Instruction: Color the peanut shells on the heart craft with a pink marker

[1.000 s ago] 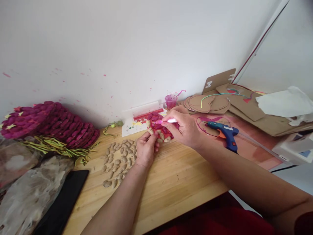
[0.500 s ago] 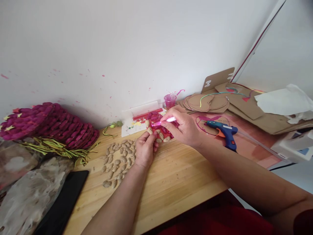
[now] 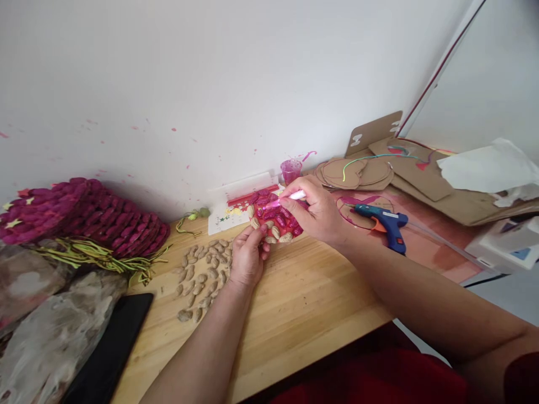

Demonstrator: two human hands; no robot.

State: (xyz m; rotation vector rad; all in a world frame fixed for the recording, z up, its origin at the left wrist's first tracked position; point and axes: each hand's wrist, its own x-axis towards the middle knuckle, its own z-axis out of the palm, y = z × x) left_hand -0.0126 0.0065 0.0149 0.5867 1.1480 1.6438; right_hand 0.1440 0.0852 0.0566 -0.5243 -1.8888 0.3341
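My left hand (image 3: 248,251) pinches the near left edge of a peanut-covered piece (image 3: 283,220) with a red base. Most peanuts on it are painted magenta, while several along the left and near edge are bare tan. A paintbrush (image 3: 298,194) with a white handle and pink-stained tip is gripped in my right hand (image 3: 315,213). Its tip rests on or just over the magenta peanuts; whether it touches I cannot tell. Several loose unshelled peanuts (image 3: 213,273) lie on the wooden table left of my left hand. Behind the piece stands a plastic cup (image 3: 291,170) stained with magenta paint.
At left are stacked magenta peanut pieces (image 3: 96,219), yellow-green cords (image 3: 96,252), a plastic bag (image 3: 63,331) and a black flat object (image 3: 112,348). To the right lie a blue glue gun (image 3: 389,224), cardboard cutouts (image 3: 345,173) and a white box (image 3: 505,247). A wall (image 3: 210,84) closes the back.
The brush and my right hand have shifted slightly up and away, uncovering more of the magenta peanuts. My left hand keeps hold of the piece's edge.
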